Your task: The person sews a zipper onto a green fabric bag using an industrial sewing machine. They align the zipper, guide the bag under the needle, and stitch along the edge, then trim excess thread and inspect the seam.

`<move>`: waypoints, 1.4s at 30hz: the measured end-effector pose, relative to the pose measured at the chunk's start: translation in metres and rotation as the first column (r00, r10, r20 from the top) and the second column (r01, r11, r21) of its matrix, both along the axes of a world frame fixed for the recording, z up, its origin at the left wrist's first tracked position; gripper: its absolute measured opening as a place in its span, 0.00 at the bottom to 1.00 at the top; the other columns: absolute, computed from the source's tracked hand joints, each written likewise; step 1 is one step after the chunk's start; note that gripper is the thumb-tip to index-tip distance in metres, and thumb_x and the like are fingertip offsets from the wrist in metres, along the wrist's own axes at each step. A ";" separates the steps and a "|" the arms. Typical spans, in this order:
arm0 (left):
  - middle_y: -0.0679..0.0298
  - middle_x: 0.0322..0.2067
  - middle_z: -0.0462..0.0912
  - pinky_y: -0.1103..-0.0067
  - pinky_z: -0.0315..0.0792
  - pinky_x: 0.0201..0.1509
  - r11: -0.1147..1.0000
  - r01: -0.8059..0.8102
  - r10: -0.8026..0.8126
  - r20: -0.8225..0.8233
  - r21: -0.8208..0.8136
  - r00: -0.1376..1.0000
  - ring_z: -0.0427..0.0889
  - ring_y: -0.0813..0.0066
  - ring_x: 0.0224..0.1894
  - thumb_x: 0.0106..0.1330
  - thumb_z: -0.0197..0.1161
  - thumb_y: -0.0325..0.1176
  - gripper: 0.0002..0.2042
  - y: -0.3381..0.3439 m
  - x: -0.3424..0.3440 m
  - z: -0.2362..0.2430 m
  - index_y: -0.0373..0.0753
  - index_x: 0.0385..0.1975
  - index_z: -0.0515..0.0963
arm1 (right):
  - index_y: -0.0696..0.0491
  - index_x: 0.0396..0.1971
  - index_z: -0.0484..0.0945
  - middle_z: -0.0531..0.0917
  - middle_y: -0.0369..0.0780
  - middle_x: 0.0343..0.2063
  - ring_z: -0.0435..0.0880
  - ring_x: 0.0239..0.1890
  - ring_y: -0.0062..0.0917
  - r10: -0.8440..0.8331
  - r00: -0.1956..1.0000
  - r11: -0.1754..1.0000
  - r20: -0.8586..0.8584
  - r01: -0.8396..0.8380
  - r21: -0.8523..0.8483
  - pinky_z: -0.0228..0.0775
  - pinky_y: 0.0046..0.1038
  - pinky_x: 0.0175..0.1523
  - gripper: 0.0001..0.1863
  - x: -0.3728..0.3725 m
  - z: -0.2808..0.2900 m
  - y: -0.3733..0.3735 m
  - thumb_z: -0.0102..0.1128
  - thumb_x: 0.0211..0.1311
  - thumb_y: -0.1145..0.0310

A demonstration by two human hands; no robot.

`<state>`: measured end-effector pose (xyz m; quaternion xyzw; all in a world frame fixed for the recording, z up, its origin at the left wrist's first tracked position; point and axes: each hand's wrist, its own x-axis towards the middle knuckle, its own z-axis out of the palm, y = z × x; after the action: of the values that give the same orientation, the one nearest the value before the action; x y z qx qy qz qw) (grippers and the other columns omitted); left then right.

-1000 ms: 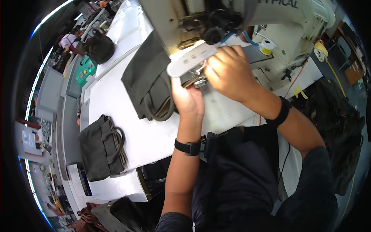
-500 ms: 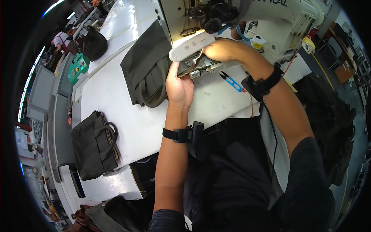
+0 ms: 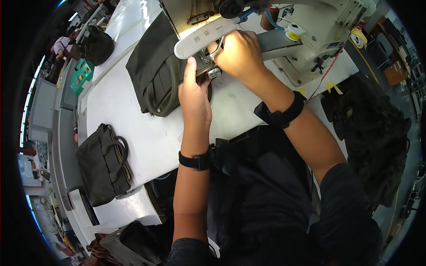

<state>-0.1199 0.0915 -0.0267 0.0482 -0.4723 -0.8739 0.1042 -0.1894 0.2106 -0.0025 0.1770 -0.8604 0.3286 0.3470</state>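
Your left hand [image 3: 194, 95] pinched the dark bag's zipper edge [image 3: 205, 72] at the sewing machine [image 3: 310, 31]; your right hand [image 3: 237, 51] gripped it from above — soft, limp fabric, likely light, best held along that stiffer zipper tape.

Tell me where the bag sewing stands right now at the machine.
Done, by the look of it: one finished dark bag lies at the table's left end. In hand: the left hand presses a zipper strip of the olive bag at the sewing machine, while the right hand works at the needle area. Left: this bag lies open and unfinished.
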 end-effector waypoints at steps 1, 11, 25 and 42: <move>0.60 0.54 0.85 0.67 0.71 0.66 0.998 -0.024 0.026 0.032 -0.061 0.999 0.81 0.71 0.56 0.82 0.56 0.46 0.21 0.001 0.004 0.000 0.34 0.60 0.78 | 0.56 0.27 0.86 0.87 0.46 0.23 0.86 0.30 0.42 -0.040 0.993 0.999 -0.108 0.041 0.004 0.70 0.41 0.50 0.16 -0.002 -0.006 -0.002 0.68 0.62 0.56; 0.65 0.44 0.88 0.71 0.73 0.60 0.991 -0.014 0.018 0.026 -0.133 0.999 0.83 0.77 0.47 0.79 0.63 0.38 0.11 -0.006 0.026 0.007 0.36 0.45 0.85 | 0.54 0.29 0.84 0.86 0.43 0.23 0.83 0.32 0.39 -0.017 0.988 0.995 -0.153 0.002 -0.096 0.64 0.40 0.52 0.12 0.003 -0.005 0.000 0.71 0.57 0.61; 0.65 0.43 0.88 0.75 0.78 0.55 0.963 -0.097 0.090 -0.040 -0.251 0.995 0.84 0.79 0.43 0.77 0.64 0.34 0.10 0.003 0.029 0.005 0.33 0.45 0.86 | 0.54 0.41 0.86 0.88 0.43 0.33 0.82 0.45 0.39 -0.025 0.998 0.990 -0.054 0.018 -0.139 0.63 0.41 0.60 0.16 0.017 -0.008 0.005 0.73 0.56 0.62; 0.65 0.40 0.88 0.74 0.77 0.54 0.974 -0.036 0.029 -0.037 -0.223 0.999 0.83 0.77 0.42 0.77 0.64 0.35 0.10 -0.002 0.028 0.001 0.34 0.43 0.86 | 0.53 0.44 0.84 0.86 0.39 0.31 0.82 0.42 0.35 -0.045 0.997 0.979 -0.069 0.030 -0.202 0.62 0.38 0.60 0.17 0.019 -0.006 0.000 0.72 0.56 0.62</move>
<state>-0.0919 0.0891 -0.0254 0.0292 -0.5651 -0.8140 0.1311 -0.1704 0.2110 -0.0084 0.1366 -0.8128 0.4005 0.4005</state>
